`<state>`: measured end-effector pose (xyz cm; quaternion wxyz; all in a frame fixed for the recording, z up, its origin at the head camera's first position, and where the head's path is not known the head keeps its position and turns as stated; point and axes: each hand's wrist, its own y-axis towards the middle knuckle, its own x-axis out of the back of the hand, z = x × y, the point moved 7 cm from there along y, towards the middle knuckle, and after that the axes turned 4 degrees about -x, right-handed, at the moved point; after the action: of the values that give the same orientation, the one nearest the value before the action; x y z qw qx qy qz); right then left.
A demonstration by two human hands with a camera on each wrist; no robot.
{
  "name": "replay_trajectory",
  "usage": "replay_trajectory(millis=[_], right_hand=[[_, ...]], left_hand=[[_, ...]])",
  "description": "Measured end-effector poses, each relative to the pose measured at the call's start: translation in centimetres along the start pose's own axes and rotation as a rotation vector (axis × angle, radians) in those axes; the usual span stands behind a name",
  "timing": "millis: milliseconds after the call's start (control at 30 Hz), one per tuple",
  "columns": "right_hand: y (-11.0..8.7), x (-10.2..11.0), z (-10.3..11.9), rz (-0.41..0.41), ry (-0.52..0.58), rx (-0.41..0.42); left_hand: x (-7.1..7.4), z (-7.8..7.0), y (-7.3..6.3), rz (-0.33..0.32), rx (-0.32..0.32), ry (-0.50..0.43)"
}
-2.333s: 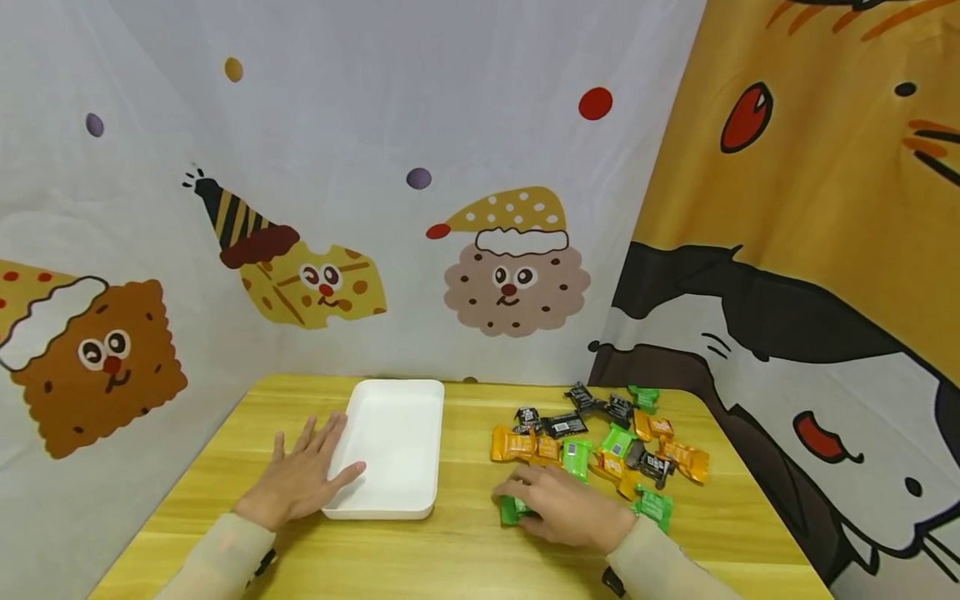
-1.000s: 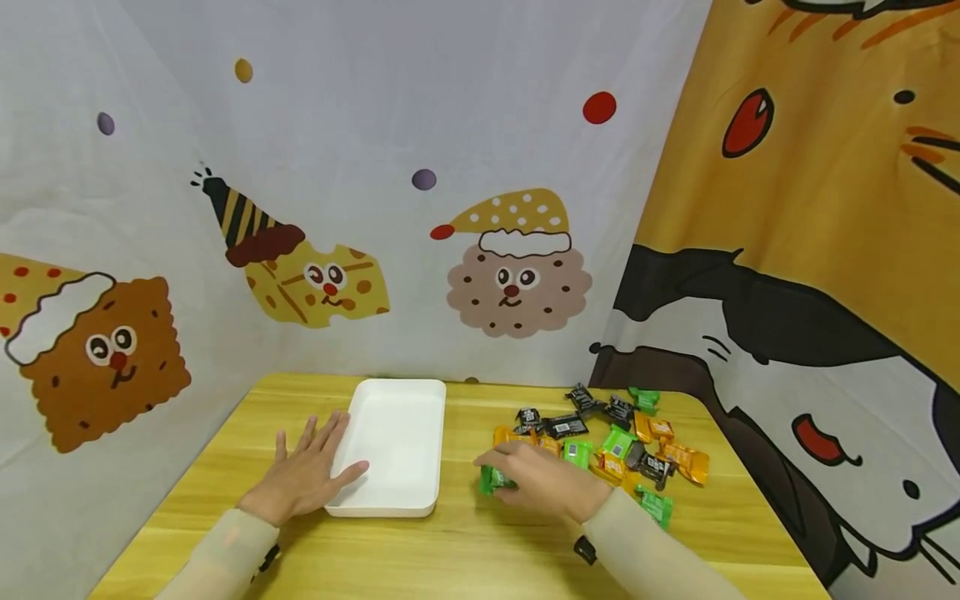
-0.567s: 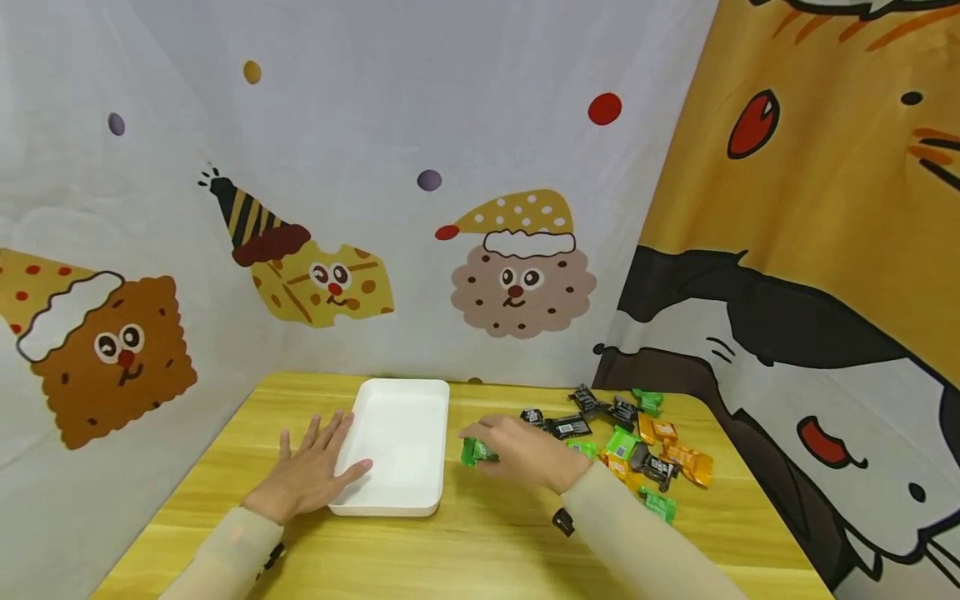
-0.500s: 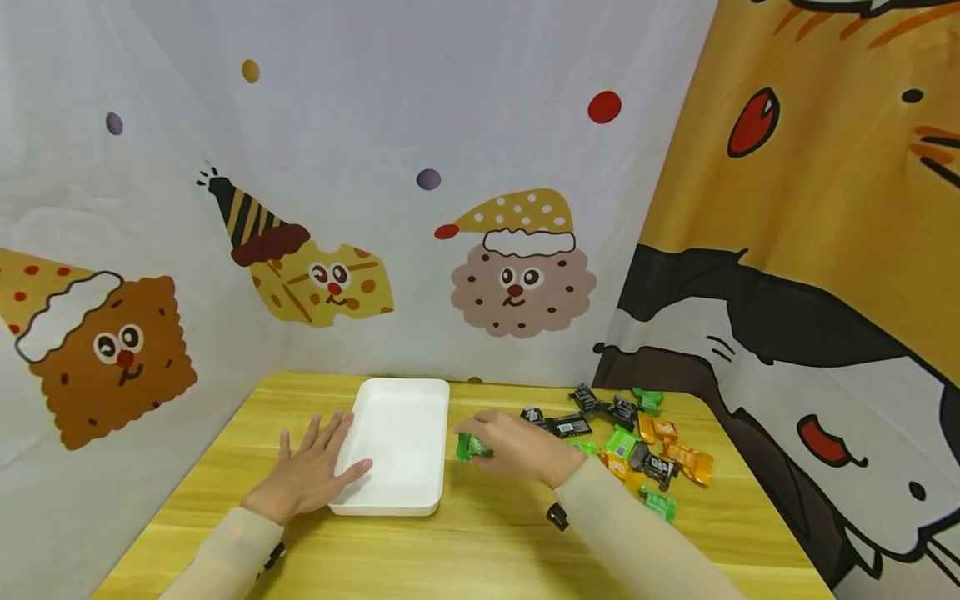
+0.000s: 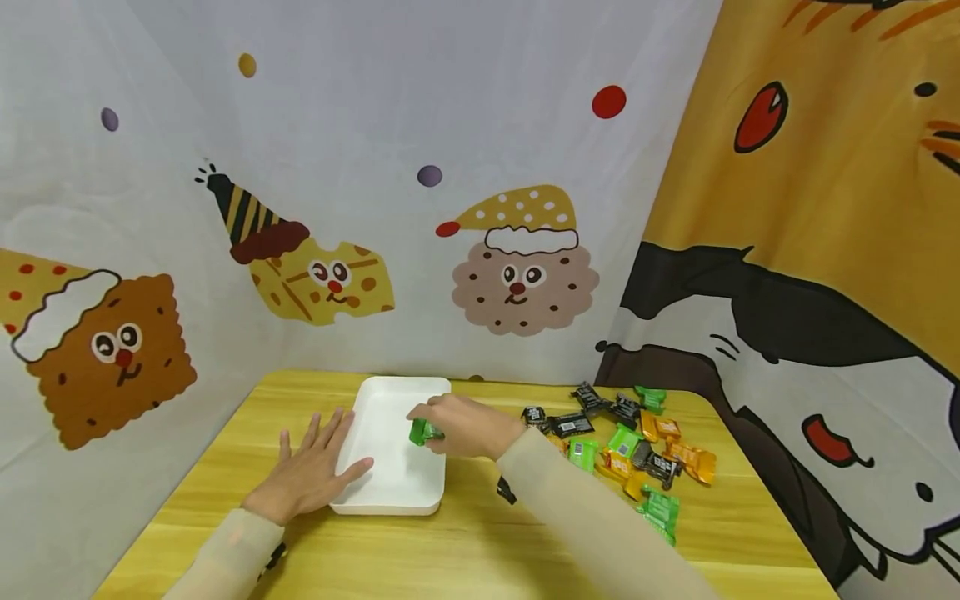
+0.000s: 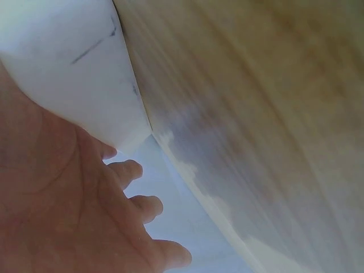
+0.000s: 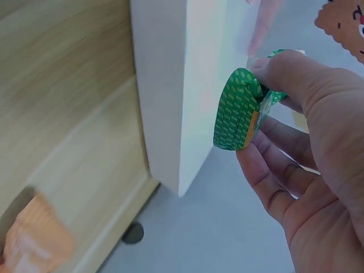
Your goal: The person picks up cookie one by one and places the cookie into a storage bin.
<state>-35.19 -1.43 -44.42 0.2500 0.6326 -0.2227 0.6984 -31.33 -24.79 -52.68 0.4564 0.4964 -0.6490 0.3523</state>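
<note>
My right hand (image 5: 468, 427) pinches a green wrapped candy (image 5: 422, 431) between thumb and fingers, over the right side of a white rectangular tray (image 5: 386, 483). Close up in the right wrist view, the candy (image 7: 236, 111) has a green patterned wrapper with an orange strip, and the tray's wall (image 7: 165, 85) stands beside it. Spread with straight fingers, my left hand (image 5: 303, 475) rests at the tray's left edge, its thumb reaching over the rim. The left wrist view shows the palm (image 6: 62, 187) against the tray's white side (image 6: 85, 68).
Several green, orange and black wrapped candies lie loosely on the right of the wooden table (image 5: 465, 542), among them a black candy (image 5: 572, 425), an orange candy (image 5: 693, 462) and a green candy (image 5: 660, 510). A cartoon-printed curtain (image 5: 337, 125) hangs behind the table.
My right hand has carried the green candy up and left, from the front of the candy pile to over the tray. The left hand has stayed at the tray's left edge.
</note>
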Motion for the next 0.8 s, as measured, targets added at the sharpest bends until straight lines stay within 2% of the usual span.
replay_trajectory(millis=[267, 400, 500, 667, 800], right_hand=[[4.0, -1.9, 1.8, 0.089, -0.02, -0.007], [5.2, -2.9, 2.5, 0.11, -0.007, -0.002], [5.6, -3.2, 3.1, 0.118, -0.011, 0.004], [5.6, -3.7, 3.2, 0.157, -0.002, -0.053], [5.4, -3.7, 3.1, 0.153, -0.013, -0.068]], left_hand=[[-0.1, 0.0, 0.1, 0.004, 0.004, -0.007], [-0.2, -0.1, 0.0, 0.003, 0.002, -0.012], [-0.3, -0.1, 0.0, 0.002, 0.002, -0.013], [-0.3, 0.0, 0.1, -0.001, 0.002, -0.013], [-0.2, 0.1, 0.1, 0.002, 0.005, -0.008]])
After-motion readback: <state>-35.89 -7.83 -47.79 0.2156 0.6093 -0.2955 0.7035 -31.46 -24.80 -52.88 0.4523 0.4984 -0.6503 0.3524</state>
